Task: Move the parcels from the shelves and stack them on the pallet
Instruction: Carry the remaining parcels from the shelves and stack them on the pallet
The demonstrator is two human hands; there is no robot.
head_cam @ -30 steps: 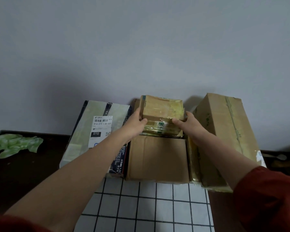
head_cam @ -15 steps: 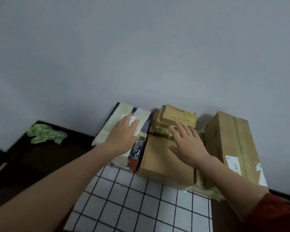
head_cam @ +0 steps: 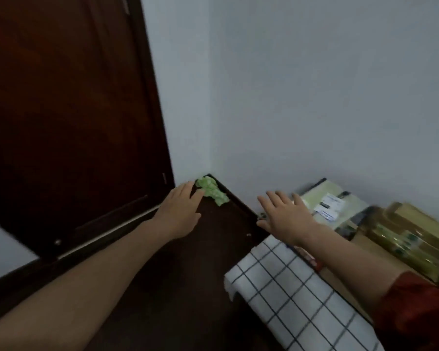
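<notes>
Two bare forearms reach in from the near edge, the right one ending in a red sleeve (head_cam: 421, 307). We read both hands as released: the left hand (head_cam: 180, 211) is spread flat over a dark surface (head_cam: 188, 287), the right hand (head_cam: 287, 216) has its fingers straight and fanned, and neither holds anything. Near and right of them a checked cloth (head_cam: 289, 287) droops over a low edge. What we fear from here is the stack: taped yellow parcels (head_cam: 411, 239) sit piled unevenly on a brown carton (head_cam: 368, 249). With the head facing the door rather than the stack, a careless elbow or a tug on the cloth could, in our judgement, tip them. All of it lies to the right of both hands. The white-labelled parcel (head_cam: 332, 201) is just beside and beyond the right hand, though we cannot tell whether they touch, and the yellow ones are well apart from the left hand. Farther off, a crumpled green scrap (head_cam: 212, 191) lies in the corner just past the left fingertips, between the dark door (head_cam: 74, 110) and the pale wall (head_cam: 314, 84).
</notes>
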